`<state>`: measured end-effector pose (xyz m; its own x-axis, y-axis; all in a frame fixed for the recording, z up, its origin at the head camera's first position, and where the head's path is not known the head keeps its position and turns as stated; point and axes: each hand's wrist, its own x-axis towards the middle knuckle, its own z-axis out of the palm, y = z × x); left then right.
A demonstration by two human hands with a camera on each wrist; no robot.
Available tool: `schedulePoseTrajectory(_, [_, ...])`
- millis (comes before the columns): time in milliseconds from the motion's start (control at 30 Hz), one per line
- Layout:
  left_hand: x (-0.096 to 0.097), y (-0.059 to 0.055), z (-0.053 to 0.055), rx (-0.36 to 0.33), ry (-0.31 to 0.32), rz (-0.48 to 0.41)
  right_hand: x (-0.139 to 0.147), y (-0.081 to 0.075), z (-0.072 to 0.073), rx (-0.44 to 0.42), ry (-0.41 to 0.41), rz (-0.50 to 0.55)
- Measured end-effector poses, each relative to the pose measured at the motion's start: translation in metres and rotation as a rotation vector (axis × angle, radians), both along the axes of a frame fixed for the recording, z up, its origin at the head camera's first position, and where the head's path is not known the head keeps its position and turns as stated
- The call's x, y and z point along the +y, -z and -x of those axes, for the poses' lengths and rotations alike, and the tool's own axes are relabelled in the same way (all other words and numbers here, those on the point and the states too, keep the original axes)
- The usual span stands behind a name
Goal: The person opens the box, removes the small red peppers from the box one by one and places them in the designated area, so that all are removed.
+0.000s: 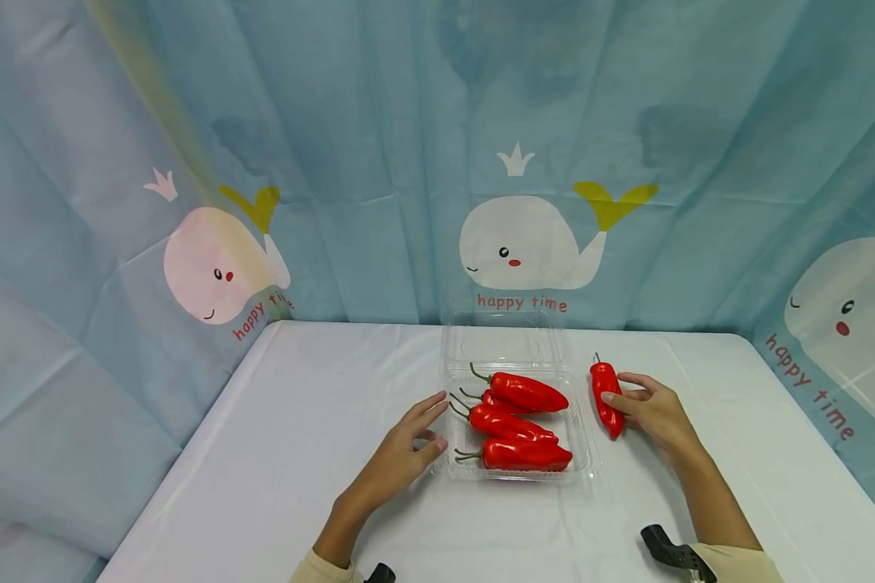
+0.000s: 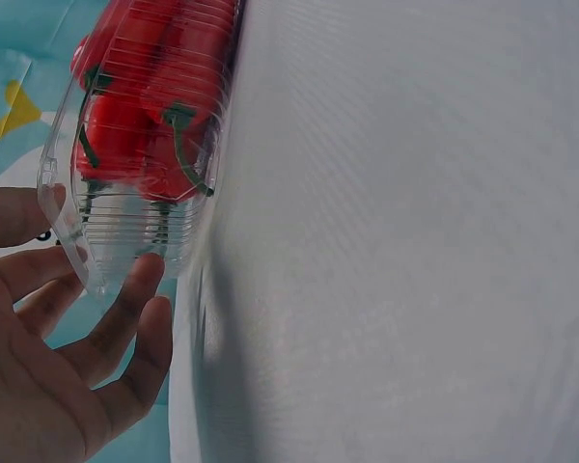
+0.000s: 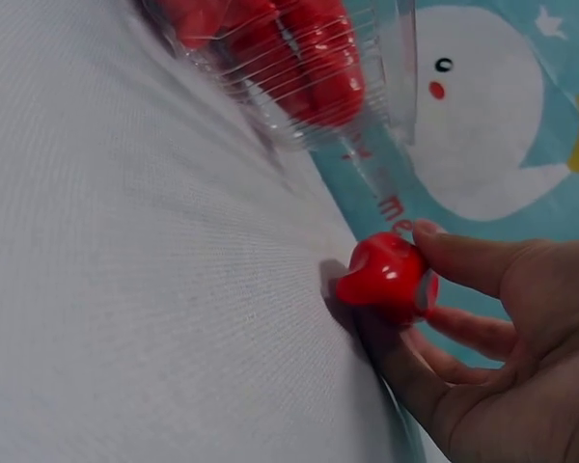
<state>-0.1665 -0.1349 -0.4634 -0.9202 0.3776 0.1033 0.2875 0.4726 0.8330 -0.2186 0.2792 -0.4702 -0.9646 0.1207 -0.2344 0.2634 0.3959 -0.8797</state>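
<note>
A clear plastic clamshell box (image 1: 586, 461) holds several long red peppers (image 1: 528, 455) with thin green stems pointing left. At the box's left side is my left hand (image 1: 408, 445), its fingers spread and loosely bent; in the left wrist view the fingertips (image 2: 151, 268) are right at the ribbed plastic wall. To the right of the box, my right hand (image 1: 656, 413) holds one more red pepper (image 1: 607, 401) between thumb and fingers, stem pointing away. The right wrist view shows this pepper (image 3: 386, 278) end-on, close over the white cloth, with the thumb on its upper side.
The box's transparent lid (image 1: 506, 340) lies folded back behind it, near the far table edge. A white cloth covers the table (image 1: 299, 437). Behind hangs a blue curtain (image 1: 364, 162) printed with whales. A black strap piece (image 1: 674, 555) sits at the right wrist.
</note>
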Motion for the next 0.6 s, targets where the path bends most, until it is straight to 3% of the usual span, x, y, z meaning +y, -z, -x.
schedulePoseTrajectory(600, [0.0001, 0.0007, 0.0007, 0.000, 0.000, 0.002, -0.0028, 0.0008, 0.0001, 0.049, -0.042, -0.185])
